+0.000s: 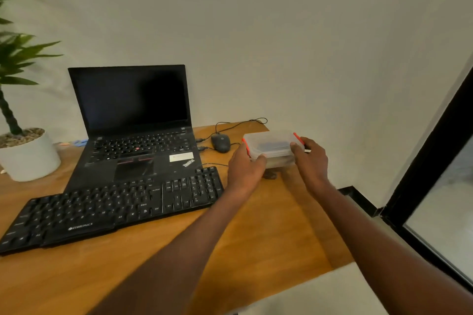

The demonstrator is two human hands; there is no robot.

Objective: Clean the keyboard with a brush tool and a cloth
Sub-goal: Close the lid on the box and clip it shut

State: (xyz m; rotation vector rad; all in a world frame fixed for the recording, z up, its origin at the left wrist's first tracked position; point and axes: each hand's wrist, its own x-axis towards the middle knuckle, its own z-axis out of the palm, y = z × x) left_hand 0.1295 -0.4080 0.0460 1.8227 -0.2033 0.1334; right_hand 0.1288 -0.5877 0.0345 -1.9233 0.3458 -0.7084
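Right of centre, a left hand (244, 165) and right hand (311, 161) are gripping a lidded clear container (272, 146), fingers curled round its ends. The black keyboard (112, 208) is lying lower left on the counter (256, 243), apparently still uncleaned; no brush or cloth is visibly out.

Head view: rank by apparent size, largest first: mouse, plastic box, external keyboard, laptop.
1-2. laptop and external keyboard: look alike in extent, and the keyboard is nearer the camera, so no ranking.
3. plastic box, held by left hand and right hand.
4. mouse.
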